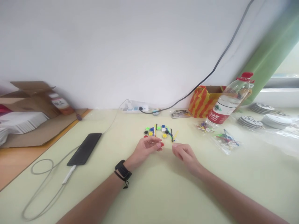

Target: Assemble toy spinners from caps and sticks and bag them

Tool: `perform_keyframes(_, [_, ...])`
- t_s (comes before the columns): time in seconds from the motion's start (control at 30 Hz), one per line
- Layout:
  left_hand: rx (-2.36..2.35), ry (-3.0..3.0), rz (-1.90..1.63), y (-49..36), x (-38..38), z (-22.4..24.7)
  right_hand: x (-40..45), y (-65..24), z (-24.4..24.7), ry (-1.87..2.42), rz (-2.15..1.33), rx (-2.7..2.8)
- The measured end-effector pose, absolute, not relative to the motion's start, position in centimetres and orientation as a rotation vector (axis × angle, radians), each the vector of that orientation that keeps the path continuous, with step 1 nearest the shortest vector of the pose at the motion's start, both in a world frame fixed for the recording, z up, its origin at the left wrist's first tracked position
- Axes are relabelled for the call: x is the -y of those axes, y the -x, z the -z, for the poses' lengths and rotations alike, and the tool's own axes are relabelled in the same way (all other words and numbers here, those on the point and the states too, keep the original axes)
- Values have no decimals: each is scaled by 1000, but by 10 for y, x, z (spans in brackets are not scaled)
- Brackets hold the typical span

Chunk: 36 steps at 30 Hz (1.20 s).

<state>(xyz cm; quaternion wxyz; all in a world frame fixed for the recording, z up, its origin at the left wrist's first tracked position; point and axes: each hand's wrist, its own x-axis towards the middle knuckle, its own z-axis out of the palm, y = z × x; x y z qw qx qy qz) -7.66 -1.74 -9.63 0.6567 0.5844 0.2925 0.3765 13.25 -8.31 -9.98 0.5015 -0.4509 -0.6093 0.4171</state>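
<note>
Between the thumb and fingers of my left hand (149, 147) is a small red piece (162, 144), its tip sticking out to the right. My right hand (185, 155) is a short way to the right, its fingers pinched together; whatever they hold, if anything, is too small to make out. Just beyond both hands lie several small round pieces in green, blue, black, white, red and yellow, among them a yellow one (164, 136). Thin coloured sticks lie with them, including a black one (171, 134) near my right fingertips.
A black phone (84, 149) with a looped cable lies left. At the right stand a water bottle (224, 107) and a striped bag (202, 101), with small plastic packets (226, 140) in front. A power strip (134, 108) sits by the wall; a cardboard box (35, 96) is far left.
</note>
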Motion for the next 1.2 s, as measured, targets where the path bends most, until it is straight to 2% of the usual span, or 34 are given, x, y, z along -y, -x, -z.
perform_keyframes(0.8, [-636, -1371, -781, 74, 22, 89, 82, -129, 112, 1157, -626, 1586])
perform_keyframes(1.2, [-661, -1385, -776, 75, 23, 90, 82, -132, 99, 1184, -720, 1535])
